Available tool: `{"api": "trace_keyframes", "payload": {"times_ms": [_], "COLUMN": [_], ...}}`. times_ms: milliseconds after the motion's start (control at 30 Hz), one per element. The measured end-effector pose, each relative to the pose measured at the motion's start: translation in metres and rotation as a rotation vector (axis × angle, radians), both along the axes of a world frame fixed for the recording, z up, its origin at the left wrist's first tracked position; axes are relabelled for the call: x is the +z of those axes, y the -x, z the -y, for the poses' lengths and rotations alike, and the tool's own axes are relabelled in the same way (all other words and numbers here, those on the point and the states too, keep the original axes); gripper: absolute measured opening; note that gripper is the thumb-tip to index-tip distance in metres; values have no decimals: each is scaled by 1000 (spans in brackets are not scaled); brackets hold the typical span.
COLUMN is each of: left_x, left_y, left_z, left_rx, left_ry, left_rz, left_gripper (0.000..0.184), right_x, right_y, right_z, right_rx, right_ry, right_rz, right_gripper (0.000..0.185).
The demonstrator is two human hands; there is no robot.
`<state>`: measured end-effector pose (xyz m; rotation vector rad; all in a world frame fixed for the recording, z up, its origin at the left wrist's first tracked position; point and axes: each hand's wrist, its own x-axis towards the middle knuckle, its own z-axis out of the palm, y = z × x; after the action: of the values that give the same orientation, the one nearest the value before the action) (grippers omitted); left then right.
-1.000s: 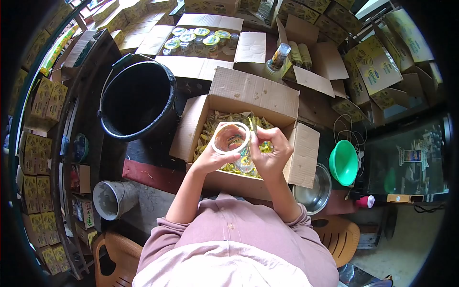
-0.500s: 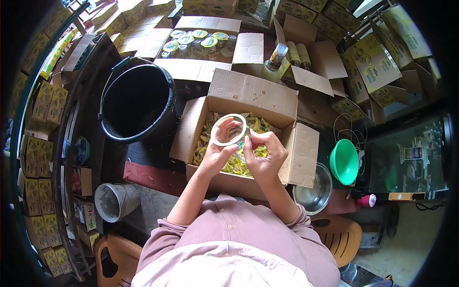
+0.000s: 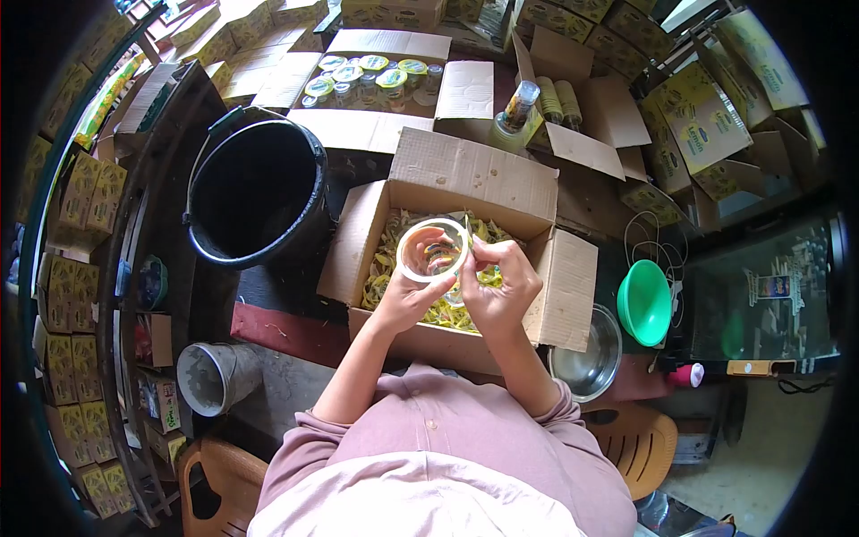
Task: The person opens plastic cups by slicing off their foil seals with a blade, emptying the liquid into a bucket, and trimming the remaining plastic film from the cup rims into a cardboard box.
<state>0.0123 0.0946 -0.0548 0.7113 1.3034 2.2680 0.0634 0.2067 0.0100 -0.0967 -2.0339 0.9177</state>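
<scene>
My left hand [image 3: 403, 300] is wrapped round a clear plastic cup [image 3: 433, 251] with a pale rim, its mouth tilted toward me. Against the right side of that rim, my right hand [image 3: 503, 282] is closed in a pinch. A thin yellowish strip [image 3: 467, 224] stands up at its fingertips; its full shape is too small to make out. Both hands are above an open cardboard box [image 3: 474, 170] holding many crumpled yellow-green scraps [image 3: 380, 259].
A black bucket [image 3: 204, 192] stands left of the box. Behind is a carton [image 3: 358, 130] of lidded cups [image 3: 391, 79]. To the right are a green bowl [image 3: 646, 304] and a metal bowl [image 3: 610, 358]. A grey bucket [image 3: 208, 380] sits lower left.
The cup has shifted slightly right and down, its mouth turned a little more upward. My right hand has turned slightly at the rim, and a thin strip now shows above its fingertips.
</scene>
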Motion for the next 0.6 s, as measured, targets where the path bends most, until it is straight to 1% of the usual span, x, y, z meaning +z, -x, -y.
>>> {"api": "trace_keyframes", "payload": {"times_ms": [67, 167, 267, 367, 467, 600], "left_x": [2, 2, 5, 6, 6, 5], "left_y": [1, 1, 0, 1, 2, 1], "left_z": [3, 3, 1, 2, -1, -1], "left_rx": [-50, -59, -102, -95, -24, 1], "left_ry": [28, -13, -69, -63, -66, -52], "left_rz": [-12, -11, 37, 124, -7, -21], "left_gripper": [59, 60, 60, 60, 61, 62], "right_x": [-3, -3, 2, 5, 2, 0], "right_y": [2, 3, 4, -4, -11, -13], "right_z": [-4, -7, -7, -4, -2, 0], "right_rx": [9, 41, 9, -13, 31, 40], "right_ry": [-13, -5, 58, 111, 147, 111], "right_rz": [6, -4, -5, 3, 11, 35], "right_gripper": [17, 17, 16, 16, 12, 11]}}
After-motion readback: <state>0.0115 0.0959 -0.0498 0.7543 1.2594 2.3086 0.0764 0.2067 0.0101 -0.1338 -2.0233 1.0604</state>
